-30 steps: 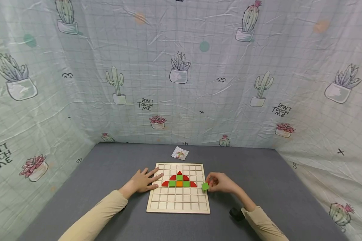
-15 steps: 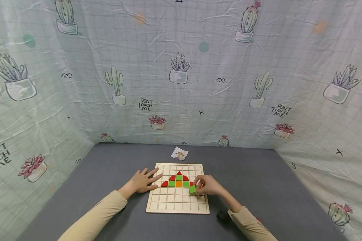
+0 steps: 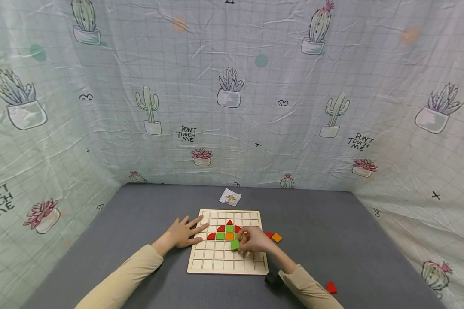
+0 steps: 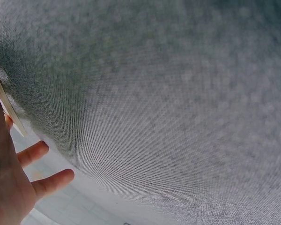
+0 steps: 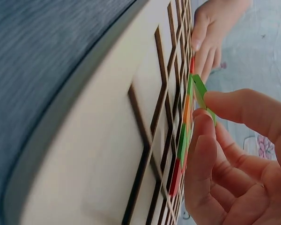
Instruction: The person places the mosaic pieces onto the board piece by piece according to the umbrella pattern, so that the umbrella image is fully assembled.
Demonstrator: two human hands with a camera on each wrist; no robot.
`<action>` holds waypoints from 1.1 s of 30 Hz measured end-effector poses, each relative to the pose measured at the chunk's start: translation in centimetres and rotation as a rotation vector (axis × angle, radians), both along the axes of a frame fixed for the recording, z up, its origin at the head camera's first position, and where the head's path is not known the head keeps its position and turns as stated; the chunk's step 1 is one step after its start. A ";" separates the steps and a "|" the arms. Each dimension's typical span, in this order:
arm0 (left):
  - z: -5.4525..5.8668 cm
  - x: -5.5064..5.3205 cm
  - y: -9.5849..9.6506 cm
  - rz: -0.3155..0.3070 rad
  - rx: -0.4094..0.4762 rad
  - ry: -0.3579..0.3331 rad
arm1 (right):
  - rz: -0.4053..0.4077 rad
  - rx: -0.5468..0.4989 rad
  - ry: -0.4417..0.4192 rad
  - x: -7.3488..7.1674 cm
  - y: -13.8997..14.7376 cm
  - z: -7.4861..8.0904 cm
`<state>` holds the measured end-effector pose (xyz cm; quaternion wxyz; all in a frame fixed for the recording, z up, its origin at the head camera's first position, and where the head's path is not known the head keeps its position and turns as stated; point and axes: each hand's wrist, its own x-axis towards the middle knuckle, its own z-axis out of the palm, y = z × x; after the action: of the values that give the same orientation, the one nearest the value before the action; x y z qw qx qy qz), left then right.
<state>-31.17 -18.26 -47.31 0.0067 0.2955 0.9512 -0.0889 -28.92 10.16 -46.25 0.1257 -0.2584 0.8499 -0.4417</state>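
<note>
A wooden grid board [image 3: 209, 264] lies on the dark table, with red, green and orange tiles set in its middle squares. My right hand [image 3: 255, 240] pinches a green square tile [image 3: 235, 245] over the board, just below the orange tile [image 3: 229, 236]. In the right wrist view the green tile [image 5: 200, 90] stands tilted between thumb and fingers, close over the grid. My left hand [image 3: 181, 232] rests with fingers spread on the board's left edge. The left wrist view shows part of that hand [image 4: 14, 187] and the board's edge.
Behind the board lies a small pattern card [image 3: 230, 197]. Right of the board are a loose orange tile [image 3: 276, 237] and a red piece [image 3: 268, 234]. Another red piece [image 3: 331, 287] lies near the right sleeve, and a black object [image 3: 273, 280] sits at the right wrist.
My right hand has carried the green tile leftward from the board's right edge to below the orange tile. Loose pieces on the right have come into view. The left hand has stayed still.
</note>
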 end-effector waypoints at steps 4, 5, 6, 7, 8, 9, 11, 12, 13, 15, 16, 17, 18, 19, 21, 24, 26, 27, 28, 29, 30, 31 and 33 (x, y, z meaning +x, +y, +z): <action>0.1 0.1 0.0 0.002 0.003 0.001 | -0.035 -0.016 -0.026 0.1 -0.8 0.0; 0.1 0.1 0.1 0.003 0.008 0.002 | -0.044 -0.015 -0.030 0.0 -0.9 -0.1; 0.1 0.1 0.1 0.003 0.010 0.003 | -0.053 -0.011 -0.027 0.0 -1.1 -0.1; 0.1 0.1 0.1 0.004 0.010 0.005 | -0.062 -0.005 -0.028 0.0 -1.2 -0.2; 0.1 0.1 0.1 0.005 0.010 0.006 | -0.069 -0.001 -0.030 0.0 -1.3 -0.3; 0.0 0.1 0.1 0.005 0.010 0.007 | -0.074 -0.001 -0.032 -0.1 -1.4 -0.3; 0.0 0.1 0.1 0.005 0.010 0.007 | -0.086 0.004 -0.033 -0.1 -1.6 -0.4; 0.0 0.1 0.1 0.005 0.010 0.009 | -0.090 0.004 -0.033 -0.1 -1.6 -0.4; 0.0 0.1 0.1 0.004 0.011 0.010 | -0.094 0.007 -0.032 -0.1 -1.7 -0.4; 0.0 0.1 0.0 0.003 0.012 0.013 | -0.103 0.006 -0.031 -0.1 -1.9 -0.4; 0.0 0.1 0.0 0.003 0.013 0.014 | -0.107 0.008 -0.029 -0.1 -2.0 -0.4; 0.0 0.1 0.0 0.002 0.013 0.016 | -0.112 0.008 -0.028 -0.1 -2.1 -0.5; 0.0 0.1 0.0 0.001 0.014 0.018 | -0.116 0.007 -0.028 -0.2 -2.2 -0.5; 0.0 0.1 0.0 0.001 0.014 0.019 | -0.120 0.008 -0.027 -0.2 -2.2 -0.6; -0.1 0.0 0.0 0.003 0.014 0.017 | -0.125 0.006 -0.026 -0.2 -2.3 -0.6; -0.2 0.0 0.0 0.002 0.015 0.013 | -0.127 0.010 -0.016 -0.2 -2.4 -0.6; -0.2 0.0 0.0 0.002 0.011 0.011 | -0.128 0.012 -0.013 -0.2 -2.5 -0.6; -0.3 0.0 -0.1 -0.003 0.011 0.014 | -0.128 0.013 -0.011 -0.2 -2.5 -0.6; -0.3 0.0 -0.1 -0.006 0.010 0.016 | -0.129 0.014 -0.011 -0.2 -2.5 -0.6; -0.3 0.0 0.0 -0.006 0.008 0.017 | -0.130 0.014 -0.011 -0.2 -2.5 -0.6; -0.3 0.0 0.0 -0.006 0.005 0.018 | -0.130 0.015 -0.011 -0.2 -2.5 -0.6; -0.3 -0.1 0.0 -0.007 0.004 0.019 | -0.130 0.015 -0.012 -0.2 -2.5 -0.6; -0.2 -0.1 0.0 -0.009 0.006 0.019 | -0.130 0.016 -0.013 -0.2 -2.5 -0.6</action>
<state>-31.25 -18.26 -47.55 -0.0036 0.2989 0.9501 -0.0886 -29.14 7.70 -46.86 0.1043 -0.1990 0.8675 -0.4438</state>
